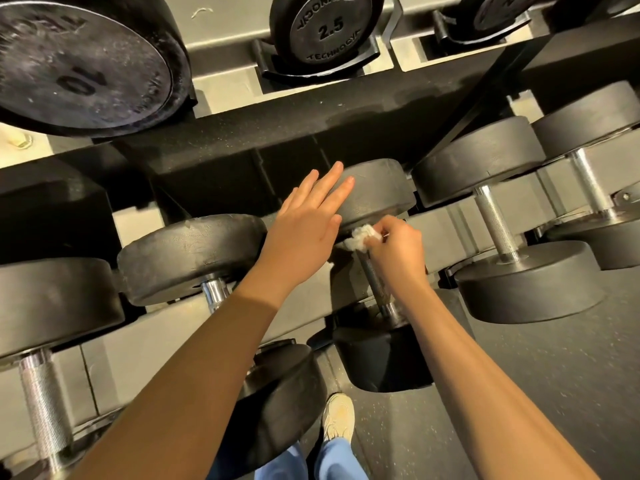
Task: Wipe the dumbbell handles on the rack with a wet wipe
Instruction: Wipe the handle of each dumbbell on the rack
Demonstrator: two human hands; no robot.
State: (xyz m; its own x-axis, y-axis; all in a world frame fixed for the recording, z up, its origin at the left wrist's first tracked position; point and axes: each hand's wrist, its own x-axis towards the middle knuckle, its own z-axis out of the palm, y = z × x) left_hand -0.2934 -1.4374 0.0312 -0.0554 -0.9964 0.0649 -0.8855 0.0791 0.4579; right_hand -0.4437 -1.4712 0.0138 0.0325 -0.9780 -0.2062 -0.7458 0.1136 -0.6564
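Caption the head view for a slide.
Right hand holds wet wipe on dumbbell handle; open left hand touches its weight.

Dark speckled floor below; weight plates stored above; warm light.

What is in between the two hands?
A crumpled white wet wipe. The right hand pinches it at the far end of the dumbbell handle, just beside the left hand. The head view shows it.

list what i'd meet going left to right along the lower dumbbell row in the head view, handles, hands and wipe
far-left handle → second handle → left hand → wipe → right hand → next handle → far-right handle
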